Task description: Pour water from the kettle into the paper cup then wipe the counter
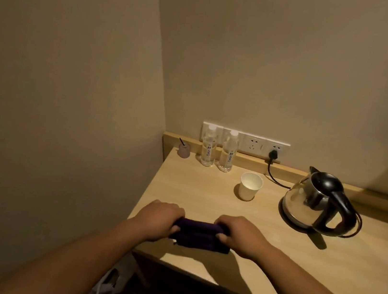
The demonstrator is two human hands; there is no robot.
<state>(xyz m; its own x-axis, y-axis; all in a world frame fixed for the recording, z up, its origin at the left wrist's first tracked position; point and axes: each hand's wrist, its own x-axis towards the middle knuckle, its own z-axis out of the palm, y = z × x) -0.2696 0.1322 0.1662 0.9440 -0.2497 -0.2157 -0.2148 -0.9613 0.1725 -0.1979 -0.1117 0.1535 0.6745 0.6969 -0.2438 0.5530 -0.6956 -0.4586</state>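
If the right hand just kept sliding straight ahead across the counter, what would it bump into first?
Probably the paper cup. The right hand, gripping the dark cloth, points toward the wall, and the cup stands roughly in that line; depth is hard to judge.

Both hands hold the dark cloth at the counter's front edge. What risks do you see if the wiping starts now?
1. The paper cup stands open just beyond the cloth; a wide stroke by the right hand or left hand might tip it.
2. The kettle and its black cord sit to the right; the cloth may snag the cord.
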